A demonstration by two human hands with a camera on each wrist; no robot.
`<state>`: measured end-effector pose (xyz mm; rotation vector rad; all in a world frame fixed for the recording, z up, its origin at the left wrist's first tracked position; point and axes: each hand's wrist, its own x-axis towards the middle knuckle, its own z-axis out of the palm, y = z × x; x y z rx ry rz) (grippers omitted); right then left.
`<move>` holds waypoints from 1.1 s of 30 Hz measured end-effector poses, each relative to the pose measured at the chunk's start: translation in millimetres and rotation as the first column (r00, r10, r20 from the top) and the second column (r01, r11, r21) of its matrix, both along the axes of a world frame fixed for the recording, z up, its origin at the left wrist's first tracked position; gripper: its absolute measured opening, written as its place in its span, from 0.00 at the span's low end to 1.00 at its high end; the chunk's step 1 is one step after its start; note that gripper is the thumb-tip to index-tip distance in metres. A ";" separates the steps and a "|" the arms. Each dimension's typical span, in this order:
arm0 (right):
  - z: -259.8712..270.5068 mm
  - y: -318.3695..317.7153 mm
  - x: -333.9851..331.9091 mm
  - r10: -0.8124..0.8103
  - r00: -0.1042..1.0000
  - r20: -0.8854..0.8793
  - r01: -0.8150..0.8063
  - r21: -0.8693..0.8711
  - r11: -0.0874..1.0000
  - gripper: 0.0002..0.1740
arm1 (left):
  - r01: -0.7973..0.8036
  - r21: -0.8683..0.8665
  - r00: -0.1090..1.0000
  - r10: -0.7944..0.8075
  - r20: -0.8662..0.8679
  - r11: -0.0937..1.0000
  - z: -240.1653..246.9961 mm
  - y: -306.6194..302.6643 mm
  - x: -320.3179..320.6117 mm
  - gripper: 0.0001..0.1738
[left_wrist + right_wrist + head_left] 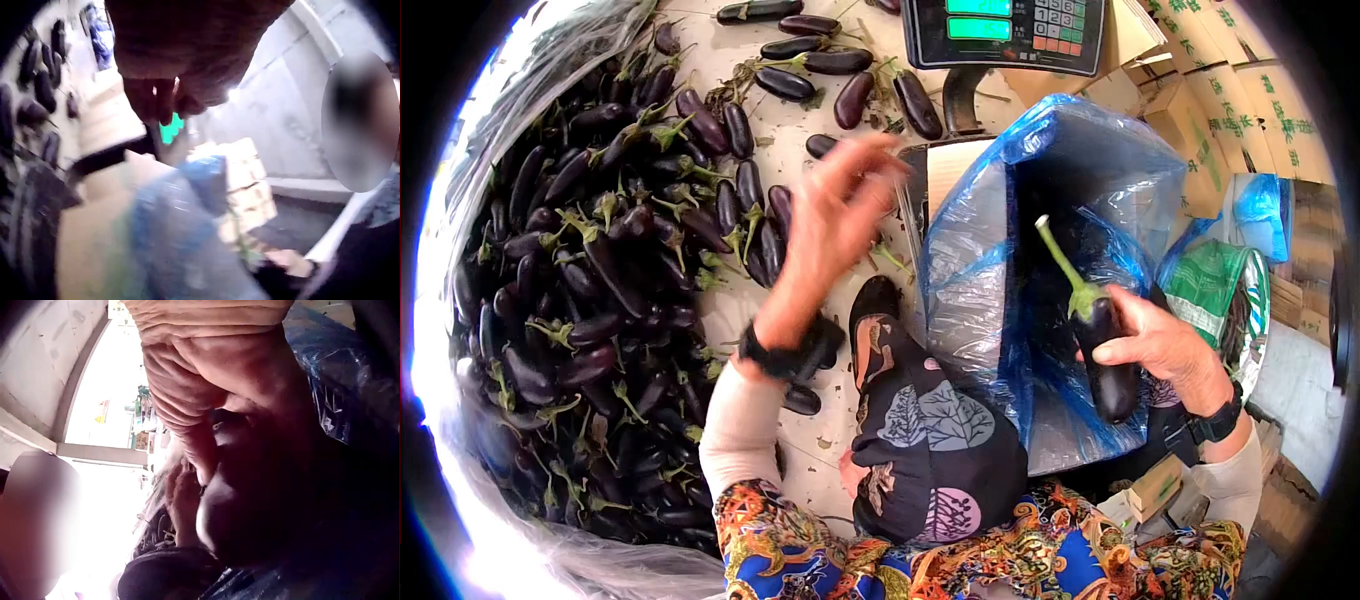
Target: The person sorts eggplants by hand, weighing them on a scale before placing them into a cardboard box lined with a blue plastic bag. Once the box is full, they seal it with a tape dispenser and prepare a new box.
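Observation:
My right hand (1165,345) grips a dark purple eggplant (1112,385) round its body, thumb across the front. Its green stem points up and away, over the opening of a box lined with a blue plastic bag (972,265). In the right wrist view the fingers curl round the same glossy eggplant (234,512). My left hand (840,205), blurred, is raised between the eggplant pile (590,300) and the bag, with nothing in it. Its fingers are loosely bent, and the left wrist view shows this hand (194,44) dark from behind.
A scale display (1005,30) with green readouts stands at the top on a bent post (965,100). Loose eggplants (915,103) lie on the pale floor near it. Stacked cartons (1250,110) and a green-white sack (1215,285) are at right. Clear sheeting (530,110) edges the pile.

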<state>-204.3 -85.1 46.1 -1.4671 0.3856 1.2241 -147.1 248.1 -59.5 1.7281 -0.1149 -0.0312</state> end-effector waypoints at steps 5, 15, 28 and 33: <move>-61.9 23.8 0.4 0.272 0.961 -0.042 -0.267 -0.379 0.886 0.34 | -0.119 0.668 0.966 -0.071 0.250 0.735 -169.0 40.2 71.8 0.22; -260.9 38.5 -35.3 0.705 0.451 0.547 -0.488 -0.510 0.708 0.23 | -0.107 0.949 0.943 -0.273 0.192 0.297 -237.1 37.1 99.2 0.24; -69.1 46.7 49.9 0.590 0.776 0.223 -0.500 -0.352 0.791 0.16 | -0.106 0.083 0.926 0.129 -0.355 0.991 -29.0 104.5 12.7 0.23; 20.3 70.6 44.4 0.097 0.782 0.615 -0.147 0.032 0.989 0.37 | 0.142 -0.202 0.953 -0.189 -0.235 0.969 93.2 -21.8 -15.8 0.23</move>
